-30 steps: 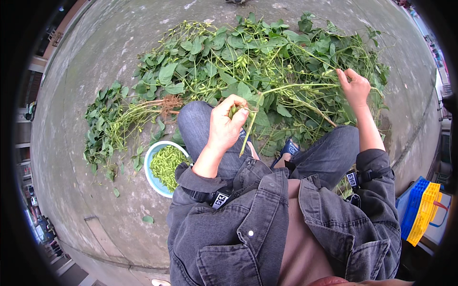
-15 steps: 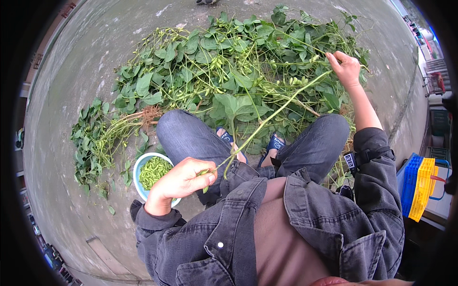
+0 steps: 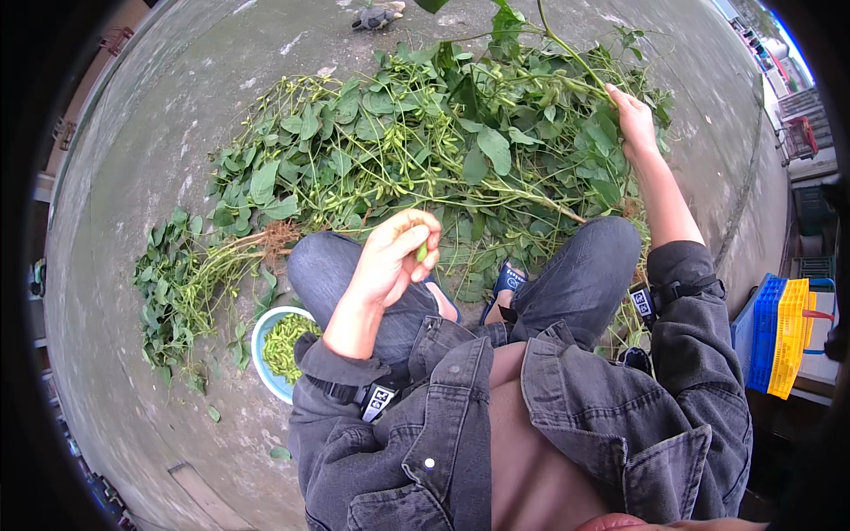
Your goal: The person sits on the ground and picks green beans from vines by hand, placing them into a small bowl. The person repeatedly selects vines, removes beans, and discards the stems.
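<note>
My left hand (image 3: 396, 254) is closed in front of my knees, with a green soybean pod (image 3: 422, 253) between its fingers. My right hand (image 3: 634, 121) grips a leafy soybean stalk (image 3: 571, 55) over the right end of the pile; its stem rises toward the top edge, where part of it runs out of the picture. Beyond my feet spreads a wide heap of soybean plants (image 3: 354, 150) with leaves and pods. By my left forearm stands a light blue bowl (image 3: 262, 365) holding many loose green pods (image 3: 285, 343), partly covered by my sleeve.
A smaller bunch of plants with bare roots (image 3: 276, 237) lies on the concrete floor (image 3: 115, 265) at the left. Blue and yellow plastic crates (image 3: 788, 338) stand at the right. A small grey thing (image 3: 378, 16) that I cannot make out lies beyond the heap.
My left hand has moved up and right from beside the bowl, coming away from the stalk's lower end. The stalk has swung up and away from my lap, still in my right hand.
</note>
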`<state>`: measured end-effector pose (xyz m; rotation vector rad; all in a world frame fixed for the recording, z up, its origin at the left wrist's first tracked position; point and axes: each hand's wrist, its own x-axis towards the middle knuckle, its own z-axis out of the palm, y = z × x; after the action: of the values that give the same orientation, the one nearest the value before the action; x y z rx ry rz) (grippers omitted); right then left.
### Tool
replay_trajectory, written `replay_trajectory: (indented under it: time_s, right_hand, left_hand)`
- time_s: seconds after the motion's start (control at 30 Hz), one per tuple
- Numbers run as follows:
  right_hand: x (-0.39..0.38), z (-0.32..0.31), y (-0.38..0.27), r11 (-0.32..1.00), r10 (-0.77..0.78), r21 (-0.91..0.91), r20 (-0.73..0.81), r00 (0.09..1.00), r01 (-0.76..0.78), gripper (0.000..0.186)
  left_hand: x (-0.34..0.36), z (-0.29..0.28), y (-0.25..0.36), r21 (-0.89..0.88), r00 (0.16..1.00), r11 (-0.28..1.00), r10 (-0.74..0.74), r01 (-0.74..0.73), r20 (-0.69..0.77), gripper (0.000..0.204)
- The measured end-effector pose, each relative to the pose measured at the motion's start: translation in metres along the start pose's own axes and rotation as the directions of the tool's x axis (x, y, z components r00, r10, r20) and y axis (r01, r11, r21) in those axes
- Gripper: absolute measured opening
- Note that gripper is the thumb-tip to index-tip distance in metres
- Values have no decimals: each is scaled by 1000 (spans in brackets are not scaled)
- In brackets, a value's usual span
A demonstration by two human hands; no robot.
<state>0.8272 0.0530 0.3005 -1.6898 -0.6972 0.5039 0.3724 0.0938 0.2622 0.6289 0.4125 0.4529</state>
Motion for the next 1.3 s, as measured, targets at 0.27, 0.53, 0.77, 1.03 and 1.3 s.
replay_trajectory:
  time_s: [0.27, 0.53, 0.77, 1.03, 1.3]
  right_hand:
    - [-77, 71, -8, 942, 275, 184, 62, 960, -281, 33]
    - [-91, 81, 2, 991, 101, -115, 244, 964, -75, 40]
    - [-78, 92, -1, 918, 8, -384, 272, 962, 101, 49]
    - [-77, 92, -17, 846, -74, -489, 290, 954, 214, 50]
    - [-84, 96, -22, 907, -82, -377, 279, 957, 188, 46]
  left_hand:
    - [145, 58, -2, -252, 954, 923, 261, -291, -146, 36]
    - [143, 36, -9, -19, 962, 964, 263, -265, -71, 40]
    - [141, 47, -18, -135, 951, 943, 291, -304, -105, 35]
    - [128, 48, -19, -48, 967, 966, 254, -256, -32, 19]
    - [107, 50, -18, 9, 993, 993, 117, -117, 20, 23]
